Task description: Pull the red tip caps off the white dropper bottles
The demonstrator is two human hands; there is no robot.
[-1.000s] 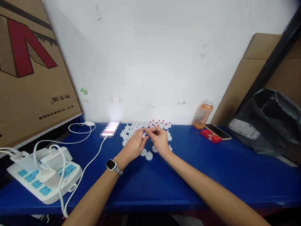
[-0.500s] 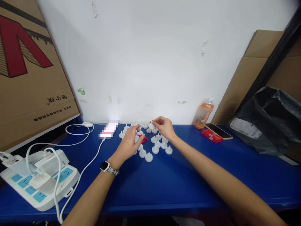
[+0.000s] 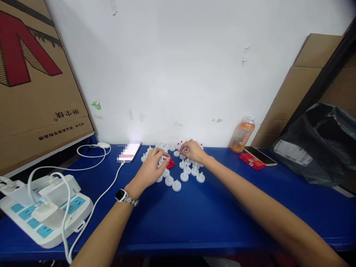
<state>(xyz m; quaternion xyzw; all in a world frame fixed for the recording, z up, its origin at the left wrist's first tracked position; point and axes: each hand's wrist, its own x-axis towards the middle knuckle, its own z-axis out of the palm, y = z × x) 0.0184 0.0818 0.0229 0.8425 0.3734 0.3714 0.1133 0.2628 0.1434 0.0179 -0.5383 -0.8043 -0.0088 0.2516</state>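
White spouted caps (image 3: 176, 185) stand spout-up in a loose cluster on the blue table, several with red tips towards the back. A pile of small red tips (image 3: 170, 163) lies in the middle. My left hand (image 3: 152, 165), with a watch (image 3: 121, 195) on its wrist, is at the cluster's left side. Its thumb and fingers close around a white cap just beside the red pile. My right hand (image 3: 194, 151) reaches over the back right of the cluster, thumb and index finger pinched low among the caps. What lies in that pinch is too small to make out.
A power strip (image 3: 80, 207) with plugs and white cables stands at left, near a lit phone (image 3: 135, 151). To the right are an orange drink bottle (image 3: 243, 135), a red box (image 3: 251, 162), another phone (image 3: 260, 155) and a black plastic bag (image 3: 319, 148). A wall (image 3: 172, 74) closes the back.
My right hand has lowered slightly towards the caps, its pinch moving nearer. The fingers of my left hand have drawn together around a white cap. The view has shifted slightly.
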